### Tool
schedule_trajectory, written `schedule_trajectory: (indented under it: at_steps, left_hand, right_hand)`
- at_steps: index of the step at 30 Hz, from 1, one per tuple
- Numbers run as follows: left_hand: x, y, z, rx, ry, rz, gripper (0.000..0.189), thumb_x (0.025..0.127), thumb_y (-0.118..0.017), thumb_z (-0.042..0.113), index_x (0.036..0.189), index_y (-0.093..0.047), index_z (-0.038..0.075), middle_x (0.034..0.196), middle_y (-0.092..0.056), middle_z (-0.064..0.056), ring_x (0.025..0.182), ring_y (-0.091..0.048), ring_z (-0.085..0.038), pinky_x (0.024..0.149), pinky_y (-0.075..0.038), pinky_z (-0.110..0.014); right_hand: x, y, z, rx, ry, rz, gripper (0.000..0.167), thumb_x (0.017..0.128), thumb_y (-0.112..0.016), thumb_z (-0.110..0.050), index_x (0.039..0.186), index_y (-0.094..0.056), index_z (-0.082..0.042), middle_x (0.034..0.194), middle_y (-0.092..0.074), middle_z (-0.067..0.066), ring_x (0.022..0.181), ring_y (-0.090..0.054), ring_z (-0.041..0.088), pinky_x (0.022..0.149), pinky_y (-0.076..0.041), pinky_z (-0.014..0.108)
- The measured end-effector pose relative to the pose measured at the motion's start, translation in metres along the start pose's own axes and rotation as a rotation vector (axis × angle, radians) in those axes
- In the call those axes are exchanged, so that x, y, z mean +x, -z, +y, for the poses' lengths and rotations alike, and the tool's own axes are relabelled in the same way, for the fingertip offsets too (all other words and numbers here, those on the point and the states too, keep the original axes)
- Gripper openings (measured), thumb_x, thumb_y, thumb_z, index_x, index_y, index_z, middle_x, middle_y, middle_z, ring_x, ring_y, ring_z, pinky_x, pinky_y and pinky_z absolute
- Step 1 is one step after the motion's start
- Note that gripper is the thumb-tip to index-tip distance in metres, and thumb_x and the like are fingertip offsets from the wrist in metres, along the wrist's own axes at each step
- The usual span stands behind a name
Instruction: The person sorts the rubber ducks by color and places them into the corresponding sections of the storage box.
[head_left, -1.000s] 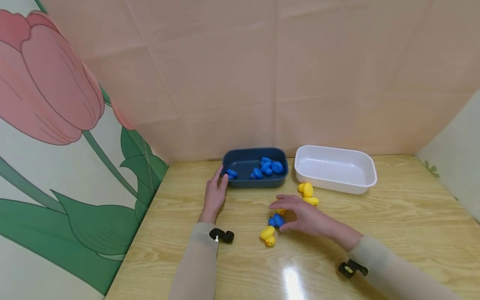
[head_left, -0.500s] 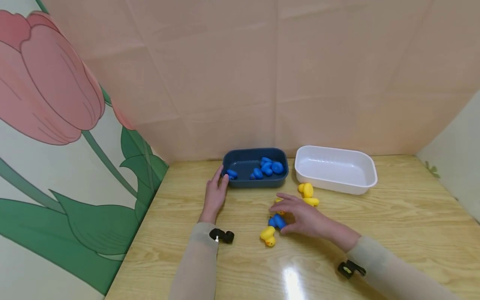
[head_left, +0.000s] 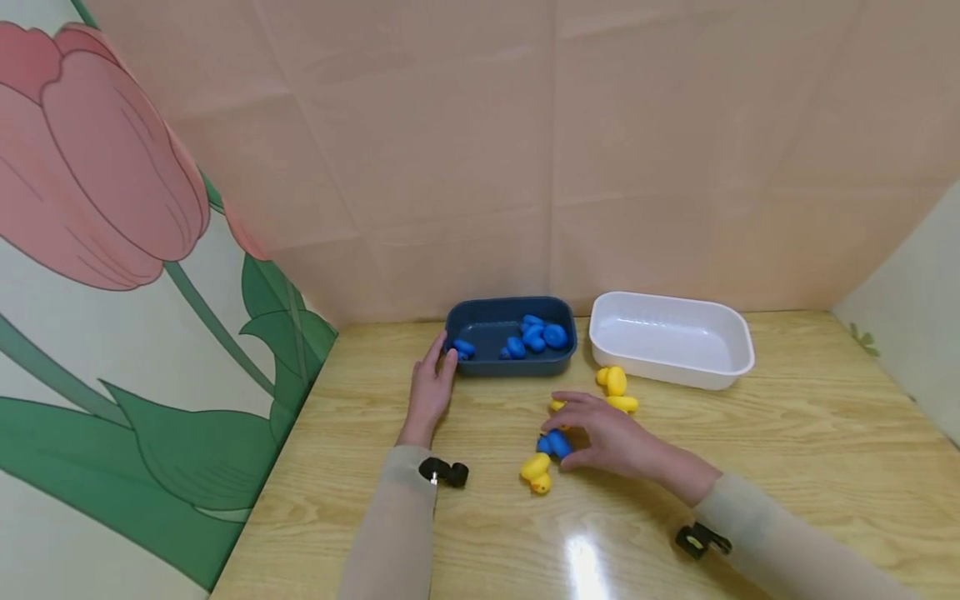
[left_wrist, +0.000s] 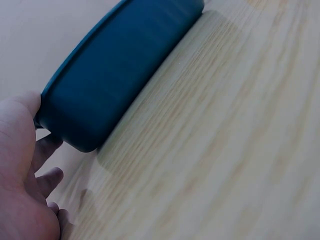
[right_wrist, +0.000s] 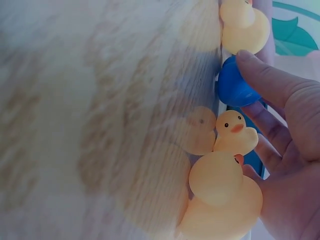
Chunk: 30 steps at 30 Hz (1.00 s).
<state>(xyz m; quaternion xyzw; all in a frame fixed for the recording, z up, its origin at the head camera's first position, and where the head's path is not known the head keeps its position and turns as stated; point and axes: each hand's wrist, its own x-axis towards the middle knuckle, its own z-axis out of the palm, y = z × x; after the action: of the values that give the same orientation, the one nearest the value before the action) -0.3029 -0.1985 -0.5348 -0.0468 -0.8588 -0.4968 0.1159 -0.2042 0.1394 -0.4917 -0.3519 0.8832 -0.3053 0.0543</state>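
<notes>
My left hand (head_left: 431,390) rests against the left end of a dark blue tray (head_left: 510,367), its thumb at the near corner and its fingers along the side. In the left wrist view the thumb touches the tray's wall (left_wrist: 110,75). Several blue rubber ducks lie inside. My right hand (head_left: 611,433) pinches a blue rubber duck (head_left: 557,443) on the table between thumb and fingertip; the right wrist view shows the thumb over this duck (right_wrist: 235,87). A yellow rubber duck (head_left: 536,472) lies just nearer. Another yellow duck is partly hidden under the right fingers.
A white tray (head_left: 667,367) with no ducks in it stands to the right of the blue one. Two more yellow ducks, one of them the upright duck (head_left: 615,381), lie before it. A beige cloth (head_left: 465,167) hangs behind the wooden table (head_left: 315,500).
My right hand has shifted very slightly about the blue duck, which has moved a touch to the right. The left hand and both trays stay where they were.
</notes>
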Motion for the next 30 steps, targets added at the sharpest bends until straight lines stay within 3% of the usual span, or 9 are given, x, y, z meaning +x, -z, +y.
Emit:
schedule_trajectory:
  at_steps: [8,13,18,22,30]
  left_hand:
    - [-0.002,0.001,0.001,-0.01,0.011,0.0,0.061,0.118,-0.047,0.052,0.173,-0.042,0.026,0.174,-0.042,-0.005,0.162,-0.033,-0.038,0.135,-0.007,-0.058]
    - [-0.001,0.0,0.001,-0.001,0.009,0.005,0.061,0.118,-0.047,0.053,0.172,-0.042,0.025,0.174,-0.043,-0.005,0.162,-0.034,-0.037,0.136,-0.007,-0.057]
    - [-0.001,0.0,0.001,0.0,-0.012,-0.001,0.061,0.118,-0.045,0.052,0.173,-0.042,0.023,0.173,-0.043,-0.007,0.161,-0.036,-0.036,0.135,-0.007,-0.058]
    - [-0.001,0.0,0.001,-0.008,-0.022,0.001,0.06,0.119,-0.047,0.049,0.172,-0.042,0.021,0.173,-0.044,-0.009,0.16,-0.038,-0.037,0.135,-0.008,-0.06]
    - [0.0,-0.001,-0.001,0.001,-0.01,-0.004,0.06,0.119,-0.047,0.049,0.173,-0.041,0.022,0.173,-0.044,-0.007,0.16,-0.038,-0.035,0.135,-0.007,-0.058]
  right_hand:
    - [0.0,0.004,-0.004,0.034,-0.029,0.058,0.044,0.09,-0.096,-0.026,0.132,-0.08,-0.021,0.146,-0.071,0.008,0.15,-0.049,0.04,0.117,-0.045,0.067]
    - [0.002,0.011,-0.008,0.033,-0.04,0.144,0.045,0.088,-0.097,-0.026,0.13,-0.082,-0.021,0.138,-0.073,0.002,0.135,-0.059,0.034,0.107,-0.055,0.061]
    - [0.007,0.017,-0.011,0.032,-0.06,0.236,0.046,0.086,-0.098,-0.023,0.129,-0.081,-0.021,0.128,-0.076,-0.007,0.123,-0.066,0.029,0.102,-0.057,0.057]
    - [0.012,0.02,-0.011,0.038,-0.082,0.304,0.048,0.087,-0.098,-0.02,0.131,-0.08,-0.016,0.124,-0.078,-0.003,0.117,-0.071,0.033,0.1,-0.059,0.058]
    - [0.023,0.029,-0.013,0.037,-0.127,0.391,0.046,0.092,-0.094,-0.028,0.133,-0.078,-0.015,0.117,-0.079,0.0,0.108,-0.072,0.026,0.09,-0.06,0.053]
